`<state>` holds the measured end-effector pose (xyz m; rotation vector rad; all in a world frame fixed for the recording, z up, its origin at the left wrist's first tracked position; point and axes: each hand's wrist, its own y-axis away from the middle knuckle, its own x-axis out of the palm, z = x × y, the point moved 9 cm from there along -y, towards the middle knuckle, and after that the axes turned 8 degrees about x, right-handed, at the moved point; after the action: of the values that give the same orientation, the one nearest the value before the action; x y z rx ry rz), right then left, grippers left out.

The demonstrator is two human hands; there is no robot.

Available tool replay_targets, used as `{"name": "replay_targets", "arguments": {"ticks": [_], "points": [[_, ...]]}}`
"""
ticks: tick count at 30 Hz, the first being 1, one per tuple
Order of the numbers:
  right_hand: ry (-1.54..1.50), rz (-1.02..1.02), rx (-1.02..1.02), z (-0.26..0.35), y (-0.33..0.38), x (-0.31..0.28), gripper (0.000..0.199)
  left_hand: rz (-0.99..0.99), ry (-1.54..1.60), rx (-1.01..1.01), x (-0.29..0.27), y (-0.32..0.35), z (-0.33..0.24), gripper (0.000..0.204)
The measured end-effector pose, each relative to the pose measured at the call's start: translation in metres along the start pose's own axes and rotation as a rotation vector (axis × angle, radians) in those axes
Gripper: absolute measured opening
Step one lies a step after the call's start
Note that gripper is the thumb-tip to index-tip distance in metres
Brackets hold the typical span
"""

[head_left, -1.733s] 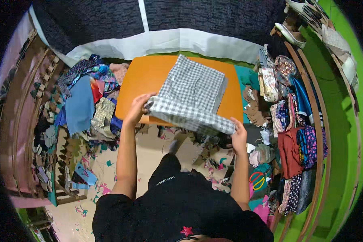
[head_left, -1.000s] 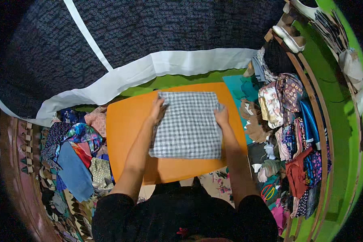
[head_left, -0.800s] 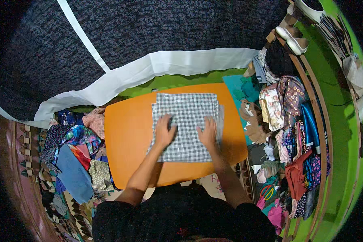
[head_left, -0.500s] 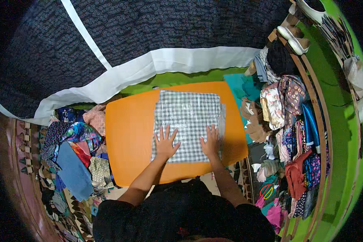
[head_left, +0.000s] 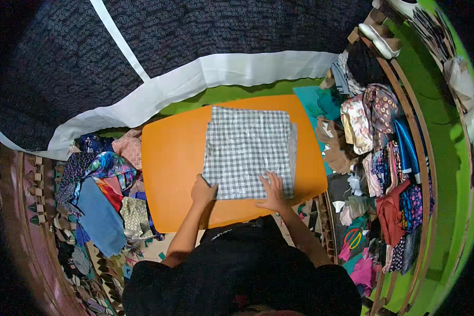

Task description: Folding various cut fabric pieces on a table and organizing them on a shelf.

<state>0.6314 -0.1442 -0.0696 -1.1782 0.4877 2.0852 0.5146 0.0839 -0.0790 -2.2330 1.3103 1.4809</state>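
A grey-and-white checked cloth, folded into a layered stack, lies flat on an orange tabletop. At the cloth's near left corner, my left hand has its fingers curled round the edge, closed on it; a small dark patch shows between thumb and fingers. My right hand rests on the near right part of the cloth with its fingers spread. Along the cloth's right side, a paler layer sticks out from under the checks.
Left of the table lies a heap of patterned fabrics and a blue cloth. On the right are folded garments, scraps and scissors with coloured handles beside a wooden rail. A dark patterned curtain with a white border hangs beyond the table.
My left hand has gone from lying spread on the cloth to curling at its near left edge. The right hand has slid nearer to me, still spread. The whole view has shifted slightly.
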Motion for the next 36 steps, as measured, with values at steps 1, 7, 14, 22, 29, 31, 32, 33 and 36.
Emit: {"name": "replay_targets", "arguments": {"ticks": [1, 7, 14, 22, 29, 31, 32, 33, 36], "points": [[0.043, -0.012, -0.018, 0.004, 0.004, -0.002, 0.077, 0.046, 0.073, -0.007, 0.007, -0.003, 0.011, 0.057], [0.142, -0.053, -0.131, 0.011, -0.001, -0.011, 0.034, 0.240, 0.825, -0.039, 0.029, -0.009, 0.024, 0.036], [-0.130, 0.432, 0.083, -0.010, -0.017, -0.011, 0.030, 0.410, 1.311, -0.354, 0.001, 0.037, -0.007, 0.025], [0.005, 0.329, 0.042, -0.035, -0.155, -0.058, 0.033, 0.147, 2.013, -0.182, -0.024, -0.017, -0.084, 0.031], [0.239, 0.049, 0.037, -0.023, -0.203, -0.066, 0.015, -0.347, 1.400, -0.373, 0.060, -0.053, -0.023, 0.042], [0.209, -0.110, -0.069, -0.027, -0.206, -0.066, 0.015, -0.117, 1.560, -0.568, 0.079, -0.040, -0.046, 0.035], [0.213, -0.087, -0.040, -0.022, -0.207, -0.066, 0.016, -0.108, 1.579, -0.540, 0.083, -0.040, -0.048, 0.028], [0.210, -0.085, -0.046, -0.022, -0.210, -0.064, 0.016, -0.096, 1.596, -0.511, 0.086, -0.042, -0.049, 0.022], [0.416, -0.266, 0.173, -0.024, -0.210, -0.078, 0.027, -0.112, 1.624, -0.498, 0.087, -0.056, -0.048, 0.021]]}}
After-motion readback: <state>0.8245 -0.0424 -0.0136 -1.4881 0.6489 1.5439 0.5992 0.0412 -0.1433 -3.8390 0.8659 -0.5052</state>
